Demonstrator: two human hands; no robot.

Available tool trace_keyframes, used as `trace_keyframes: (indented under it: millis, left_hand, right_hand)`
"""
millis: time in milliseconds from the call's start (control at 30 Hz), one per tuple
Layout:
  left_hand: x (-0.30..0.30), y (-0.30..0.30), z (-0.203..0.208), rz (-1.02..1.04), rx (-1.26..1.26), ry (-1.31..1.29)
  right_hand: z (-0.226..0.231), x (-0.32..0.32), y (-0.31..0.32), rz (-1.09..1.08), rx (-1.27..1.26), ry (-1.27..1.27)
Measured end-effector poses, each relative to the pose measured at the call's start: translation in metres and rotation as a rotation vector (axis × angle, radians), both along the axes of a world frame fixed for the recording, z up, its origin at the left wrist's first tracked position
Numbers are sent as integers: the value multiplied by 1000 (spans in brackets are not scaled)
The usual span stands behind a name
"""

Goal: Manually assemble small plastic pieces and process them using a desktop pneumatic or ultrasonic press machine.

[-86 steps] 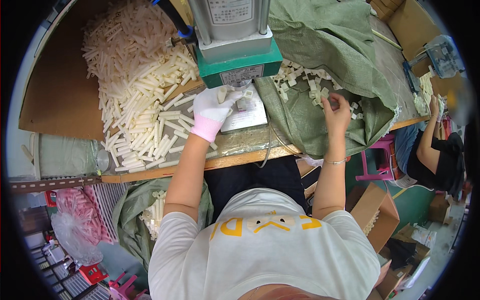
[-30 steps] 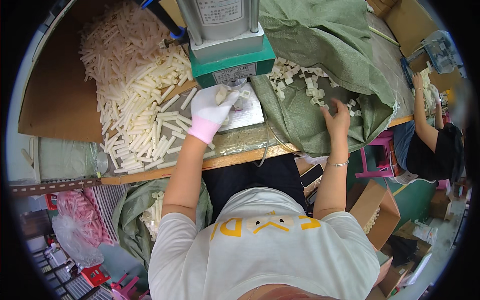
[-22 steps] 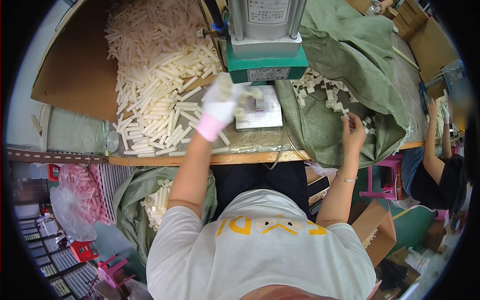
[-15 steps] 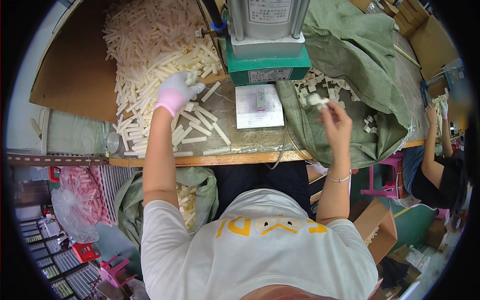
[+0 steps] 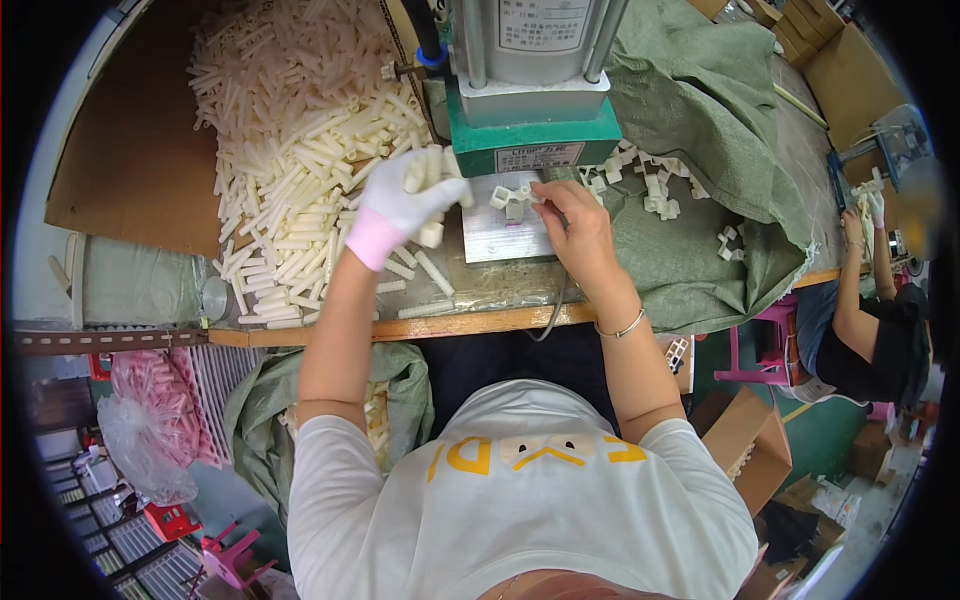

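Note:
My left hand [image 5: 405, 200], in a white glove with a pink cuff, is raised beside the metal plate [image 5: 485, 240]. Its fingers curl around a cream plastic tube [image 5: 430, 235], partly hidden by the glove. Bare, with a bangle at the wrist, my right hand [image 5: 580, 228] pinches a small white plastic connector [image 5: 524, 193] over the plate. Close by, another white square piece [image 5: 501, 198] shows beside the small upright block [image 5: 515, 212] on the plate. Just behind stands the green and silver press [image 5: 540, 130].
A large heap of cream tubes [image 5: 300, 150] spills from a cardboard box [image 5: 130, 150] on the left. Loose white connectors [image 5: 660, 190] lie on a green woven sack [image 5: 700, 110] at right. A co-worker [image 5: 860, 330] sits far right. The wooden table edge [image 5: 480, 322] runs before me.
My right hand has carried the white connector left from the sack to the plate. My left hand has moved right from the tube heap toward the plate.

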State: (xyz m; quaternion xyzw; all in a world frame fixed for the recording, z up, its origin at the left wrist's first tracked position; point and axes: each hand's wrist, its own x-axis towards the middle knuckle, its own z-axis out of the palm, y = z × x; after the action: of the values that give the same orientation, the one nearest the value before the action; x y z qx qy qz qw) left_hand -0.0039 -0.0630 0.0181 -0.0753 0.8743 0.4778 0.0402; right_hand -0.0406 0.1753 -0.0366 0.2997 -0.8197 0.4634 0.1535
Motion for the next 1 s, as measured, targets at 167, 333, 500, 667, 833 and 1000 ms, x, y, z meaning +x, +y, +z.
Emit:
trace_keyframes:
  millis: [167,333,500,667,833,1000]
  left_hand:
    - [15,25,-6,150,384,77]
    - [11,18,-45,154,127,72]
    - [12,2,-37,-8,-52,197]
    - [9,3,-24,-425,-743,566]
    - [13,-2,-14,-389,-680,519]
    - [11,41,7,114,218,180]
  right_hand:
    - [3,1,-4,40,61,38]
    - [0,2,-5,2,66,67]
    - [-2,2,-1,2,44,35]
    - [-1,4,-3,-13,55,11]
    - [1,3,-7,-10,76,67]
    - [0,1,-5,-23,96,102]
